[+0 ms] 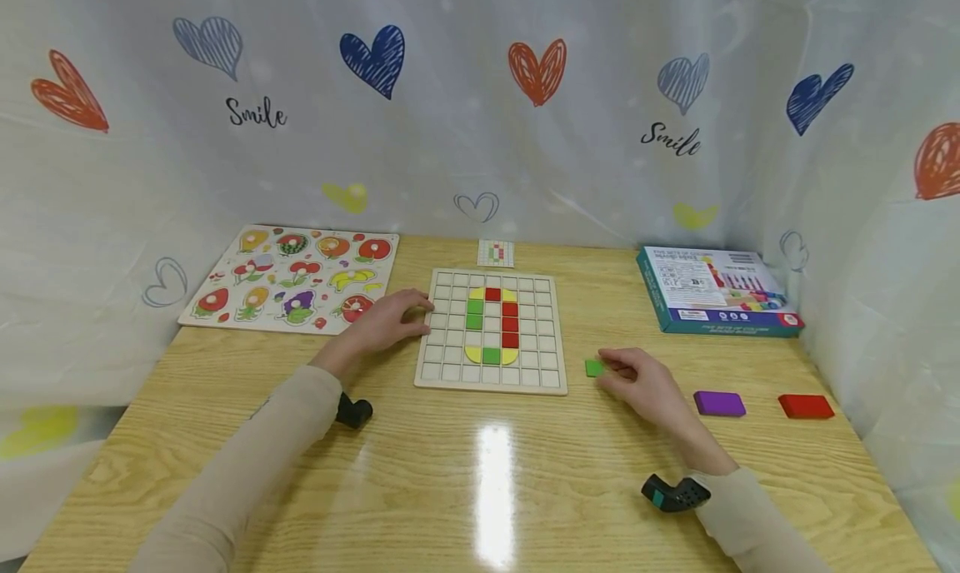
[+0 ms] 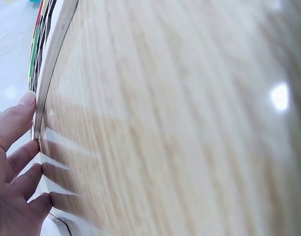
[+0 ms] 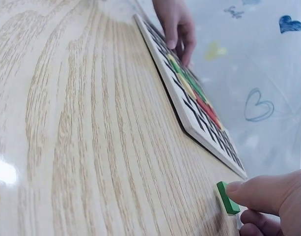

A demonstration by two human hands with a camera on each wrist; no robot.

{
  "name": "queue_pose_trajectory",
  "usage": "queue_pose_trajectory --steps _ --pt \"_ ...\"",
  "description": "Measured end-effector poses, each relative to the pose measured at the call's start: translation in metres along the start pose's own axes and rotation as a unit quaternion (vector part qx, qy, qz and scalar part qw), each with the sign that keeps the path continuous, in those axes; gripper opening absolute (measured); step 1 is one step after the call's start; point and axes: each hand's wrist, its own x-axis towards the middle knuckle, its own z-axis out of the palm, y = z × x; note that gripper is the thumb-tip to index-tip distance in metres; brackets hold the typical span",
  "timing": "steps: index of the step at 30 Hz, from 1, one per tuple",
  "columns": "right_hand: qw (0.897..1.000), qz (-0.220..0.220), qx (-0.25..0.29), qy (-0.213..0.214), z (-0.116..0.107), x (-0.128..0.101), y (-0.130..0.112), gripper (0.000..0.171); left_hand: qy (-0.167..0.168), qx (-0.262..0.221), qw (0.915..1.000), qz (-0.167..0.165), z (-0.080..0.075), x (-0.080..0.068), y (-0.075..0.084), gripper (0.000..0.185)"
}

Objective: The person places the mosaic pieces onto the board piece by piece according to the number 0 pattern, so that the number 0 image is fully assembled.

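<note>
A square wooden grid board (image 1: 540, 361) lies mid-table. Red, green and yellow tiles form a ring in its cells, yellow rounded pieces at the corners. My left hand (image 1: 385, 321) rests at the board's left edge; in the left wrist view its thumb (image 2: 26, 105) touches the rim and the other fingers reach the tabletop beside it. To the board's right, my right hand (image 1: 643, 386) pinches a small green square tile (image 1: 593, 368). The right wrist view shows that green tile (image 3: 228, 197) tilted, under the thumb; the fingers behind it are partly hidden.
Behind the board lies a small pattern card (image 1: 496, 253). A fruit puzzle board (image 1: 300, 277) is at back left, a blue-edged box (image 1: 720, 290) at back right. A purple block (image 1: 720, 404) and a red block (image 1: 806, 406) lie on the right.
</note>
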Motion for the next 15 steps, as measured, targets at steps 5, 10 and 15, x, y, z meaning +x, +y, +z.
queue_pose_trajectory --steps 5,10,15 --pt "0.999 -0.018 -0.031 0.005 0.003 0.0027 0.0019 0.042 0.0 0.0 1.0 0.0 0.0008 0.0004 -0.0011 0.038" --pt "0.999 -0.028 -0.044 0.008 0.0043 0.0035 0.0002 0.037 -0.001 -0.001 1.0 -0.002 0.0006 0.0004 -0.0009 0.038" --pt "0.998 -0.034 -0.047 0.007 0.0038 0.0034 -0.0009 0.034 0.001 0.002 1.0 0.003 -0.0008 -0.0001 -0.0008 0.038"
